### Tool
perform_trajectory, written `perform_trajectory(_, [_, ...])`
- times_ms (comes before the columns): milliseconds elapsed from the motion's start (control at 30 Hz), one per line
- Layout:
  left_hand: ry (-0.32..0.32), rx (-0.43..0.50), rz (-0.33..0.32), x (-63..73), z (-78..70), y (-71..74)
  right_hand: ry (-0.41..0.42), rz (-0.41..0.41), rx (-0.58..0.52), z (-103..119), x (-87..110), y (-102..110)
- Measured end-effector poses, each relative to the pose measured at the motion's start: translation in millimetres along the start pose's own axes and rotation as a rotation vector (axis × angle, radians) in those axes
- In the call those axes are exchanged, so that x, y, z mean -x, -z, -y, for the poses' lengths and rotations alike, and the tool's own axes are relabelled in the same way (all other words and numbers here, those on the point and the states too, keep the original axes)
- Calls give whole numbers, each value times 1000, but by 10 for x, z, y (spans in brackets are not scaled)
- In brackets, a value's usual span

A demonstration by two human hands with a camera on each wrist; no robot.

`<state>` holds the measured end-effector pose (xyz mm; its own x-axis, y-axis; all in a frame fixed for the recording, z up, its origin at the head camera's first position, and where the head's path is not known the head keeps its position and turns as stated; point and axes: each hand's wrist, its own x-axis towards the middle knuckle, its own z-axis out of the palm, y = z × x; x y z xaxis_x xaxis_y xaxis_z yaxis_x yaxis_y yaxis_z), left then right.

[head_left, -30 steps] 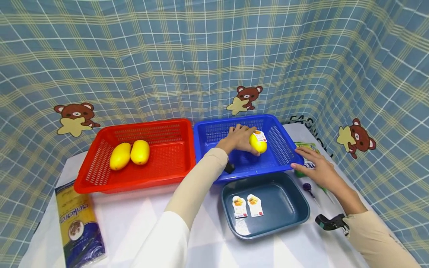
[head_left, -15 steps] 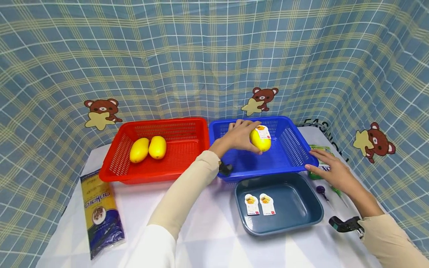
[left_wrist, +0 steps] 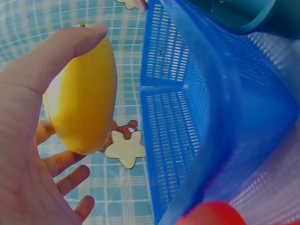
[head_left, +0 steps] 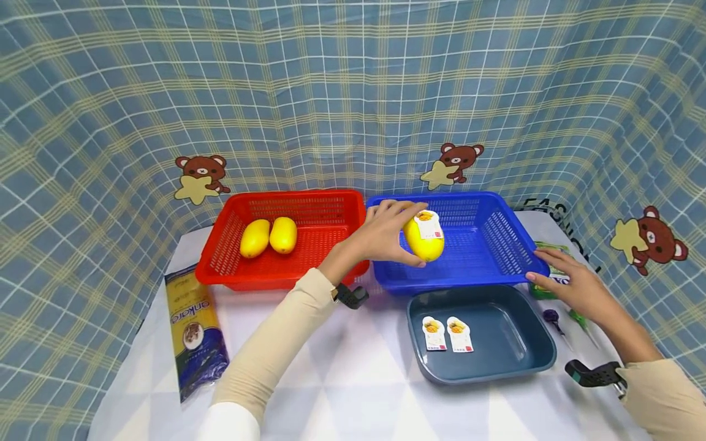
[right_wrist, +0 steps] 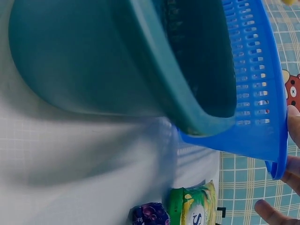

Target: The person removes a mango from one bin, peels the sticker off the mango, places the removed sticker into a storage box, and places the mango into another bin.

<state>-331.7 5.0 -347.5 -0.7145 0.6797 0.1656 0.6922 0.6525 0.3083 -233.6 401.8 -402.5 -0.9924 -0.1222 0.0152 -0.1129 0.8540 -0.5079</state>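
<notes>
My left hand (head_left: 383,236) grips a yellow mango (head_left: 423,242) with thumb and fingers curled around it, over the left part of the blue basket (head_left: 469,251). A white printed label covers the mango's upper side in the head view. In the left wrist view the mango (left_wrist: 84,98) appears whole beside the basket wall, label hidden. My right hand (head_left: 573,285) touches the basket's front right corner, fingers fairly straight. The right wrist view shows its fingertips right at the basket rim (right_wrist: 281,140). Two more mangoes (head_left: 270,237) lie side by side in the red basket (head_left: 331,257).
A dark teal tub (head_left: 496,364) in front of the blue basket holds two mango-picture labels (head_left: 447,334). A gold-and-blue bag (head_left: 193,334) lies at left. Near the right hand are a green packet (head_left: 543,291), a purple-headed stick (head_left: 551,317) and a green one (head_left: 578,320).
My left hand has lifted the mango and carried it leftward over the blue basket. The head view has turned left. My right hand stays at the basket's corner.
</notes>
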Motion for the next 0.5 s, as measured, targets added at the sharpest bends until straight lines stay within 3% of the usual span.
perform_trajectory(233, [-17,21,-63,448,37,64,-24,24,14,-14,10,-2])
perform_trajectory(500, [-28,52,-112,989,77,70,13,0,-2,2,-8,7])
